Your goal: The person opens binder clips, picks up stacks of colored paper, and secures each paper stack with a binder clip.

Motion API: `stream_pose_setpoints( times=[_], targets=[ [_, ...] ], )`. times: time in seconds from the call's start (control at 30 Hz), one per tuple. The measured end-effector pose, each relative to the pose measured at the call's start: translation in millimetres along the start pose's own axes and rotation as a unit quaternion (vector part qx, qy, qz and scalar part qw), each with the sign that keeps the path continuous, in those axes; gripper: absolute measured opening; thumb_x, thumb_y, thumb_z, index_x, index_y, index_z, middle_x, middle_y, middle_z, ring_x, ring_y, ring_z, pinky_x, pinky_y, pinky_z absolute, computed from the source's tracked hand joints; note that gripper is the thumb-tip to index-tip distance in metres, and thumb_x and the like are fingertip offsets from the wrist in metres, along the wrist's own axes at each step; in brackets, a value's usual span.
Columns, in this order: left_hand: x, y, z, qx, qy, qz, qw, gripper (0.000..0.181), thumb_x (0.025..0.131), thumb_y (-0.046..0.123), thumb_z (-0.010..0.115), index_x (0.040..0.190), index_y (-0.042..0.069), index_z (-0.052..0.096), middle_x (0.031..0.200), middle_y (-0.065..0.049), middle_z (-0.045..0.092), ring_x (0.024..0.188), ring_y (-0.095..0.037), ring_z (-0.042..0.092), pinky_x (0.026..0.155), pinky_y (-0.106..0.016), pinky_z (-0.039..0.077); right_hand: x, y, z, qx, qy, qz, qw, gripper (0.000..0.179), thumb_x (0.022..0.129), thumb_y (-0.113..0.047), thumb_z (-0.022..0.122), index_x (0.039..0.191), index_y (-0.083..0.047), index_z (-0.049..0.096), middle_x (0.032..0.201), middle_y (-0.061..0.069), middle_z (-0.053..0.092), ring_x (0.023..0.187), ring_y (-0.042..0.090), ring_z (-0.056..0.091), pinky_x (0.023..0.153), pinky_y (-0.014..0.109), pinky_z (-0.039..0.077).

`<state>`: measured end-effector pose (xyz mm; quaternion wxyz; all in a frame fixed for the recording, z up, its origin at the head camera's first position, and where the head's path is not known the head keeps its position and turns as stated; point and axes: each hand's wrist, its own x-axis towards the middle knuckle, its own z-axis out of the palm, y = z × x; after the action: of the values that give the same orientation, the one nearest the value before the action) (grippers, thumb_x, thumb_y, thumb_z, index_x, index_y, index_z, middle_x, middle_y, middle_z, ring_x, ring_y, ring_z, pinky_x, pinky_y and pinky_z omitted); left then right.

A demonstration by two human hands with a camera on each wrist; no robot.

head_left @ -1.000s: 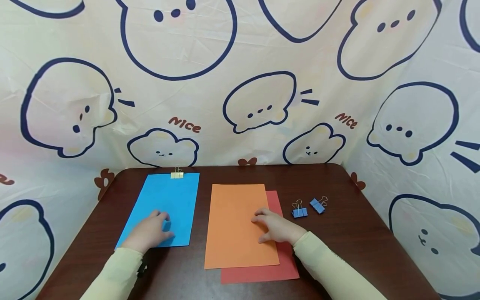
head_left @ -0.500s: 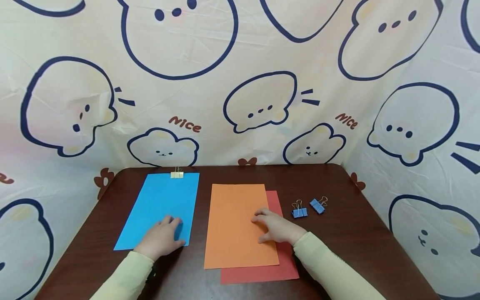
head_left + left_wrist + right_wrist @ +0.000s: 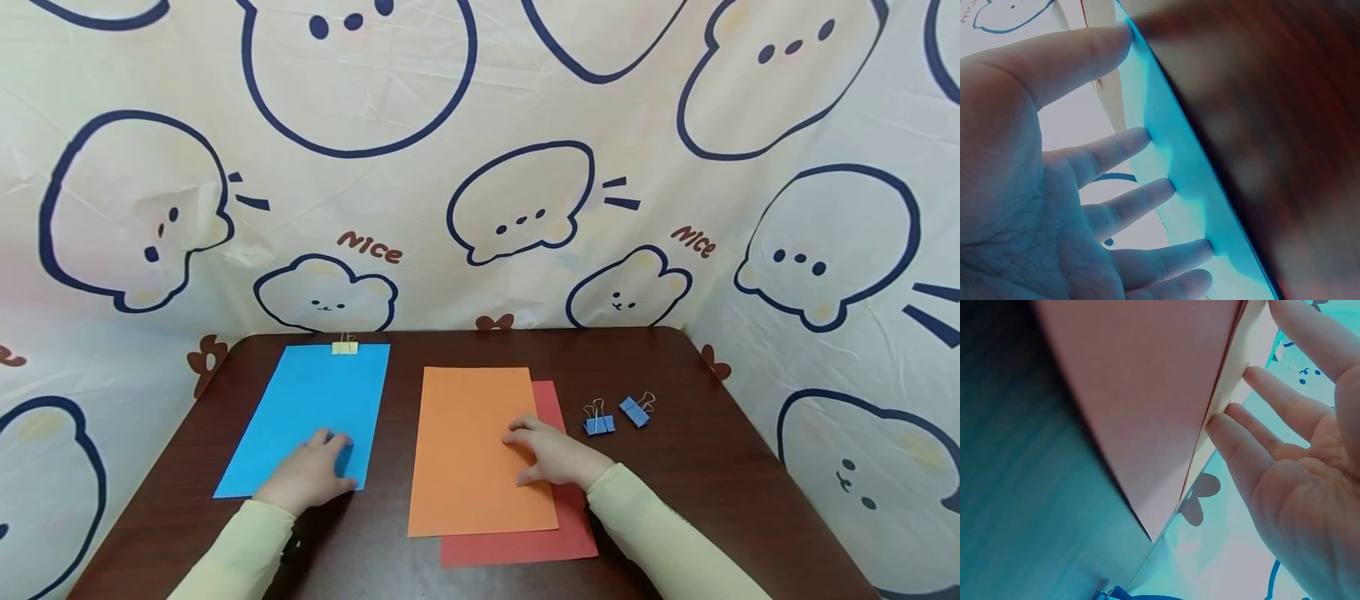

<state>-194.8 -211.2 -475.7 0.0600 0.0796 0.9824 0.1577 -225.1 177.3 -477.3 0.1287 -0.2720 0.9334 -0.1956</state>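
A blue sheet point(image 3: 315, 392) lies at the left of the table, with a pale yellow binder clip point(image 3: 344, 348) on its far edge. My left hand point(image 3: 306, 477) rests its spread fingertips on the sheet's near part; in the left wrist view the fingers point(image 3: 1116, 147) are nearly straight against the blue surface. At the centre an orange sheet point(image 3: 465, 450) overlaps a red sheet point(image 3: 577, 521), whose right and near edges show. My right hand point(image 3: 558, 457) touches the orange sheet near its right edge with spread fingertips, and the right wrist view shows those fingers point(image 3: 1285, 400) relaxed, gripping nothing.
Two blue binder clips point(image 3: 599, 424) lie on the dark wooden table point(image 3: 697, 433) to the right of the sheets. A printed cloth point(image 3: 420, 192) hangs behind and along both sides of the table.
My left hand first moved right and nearer over the blue sheet. Then the sheet, with its yellow clip, slid slightly left along with that hand. My right hand stayed in place.
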Motion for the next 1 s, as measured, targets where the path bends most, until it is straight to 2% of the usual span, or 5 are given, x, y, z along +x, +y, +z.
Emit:
stream_pose_setpoints(
  times=[0.43, 0.67, 1.0],
  targets=[
    [5.4, -26.8, -9.4, -0.021, -0.012, -0.007, 0.9997, 0.065, 0.083, 0.030, 0.086, 0.133, -0.002, 0.058, 0.134, -0.033, 0.050, 0.111, -0.047, 0.058, 0.092, -0.065, 0.053, 0.0, 0.3, -0.2, -0.003, 0.003, -0.005, 1.0000, 0.058, 0.084, -0.022, 0.087, 0.135, -0.006, 0.065, 0.146, 0.015, 0.050, 0.132, 0.031, 0.054, 0.109, 0.047, 0.048],
    [6.7, -34.7, -15.3, -0.027, -0.023, -0.007, 0.9993, 0.067, 0.083, 0.031, 0.085, 0.134, -0.003, 0.057, 0.133, -0.033, 0.049, 0.109, -0.046, 0.057, 0.091, -0.065, 0.053, 0.2, 0.3, -0.1, -0.002, 0.003, -0.004, 1.0000, 0.058, 0.083, -0.022, 0.088, 0.134, -0.006, 0.065, 0.146, 0.015, 0.051, 0.131, 0.031, 0.054, 0.109, 0.047, 0.048],
    [7.9, -48.0, -15.4, -0.034, -0.025, -0.022, 0.9989, 0.069, 0.083, 0.034, 0.085, 0.136, -0.002, 0.056, 0.138, -0.037, 0.044, 0.116, -0.053, 0.053, 0.092, -0.068, 0.051, 0.5, 0.2, 0.2, 0.001, 0.003, 0.000, 1.0000, 0.058, 0.083, -0.021, 0.088, 0.135, -0.007, 0.065, 0.146, 0.015, 0.050, 0.132, 0.031, 0.054, 0.109, 0.047, 0.048]
  ],
)
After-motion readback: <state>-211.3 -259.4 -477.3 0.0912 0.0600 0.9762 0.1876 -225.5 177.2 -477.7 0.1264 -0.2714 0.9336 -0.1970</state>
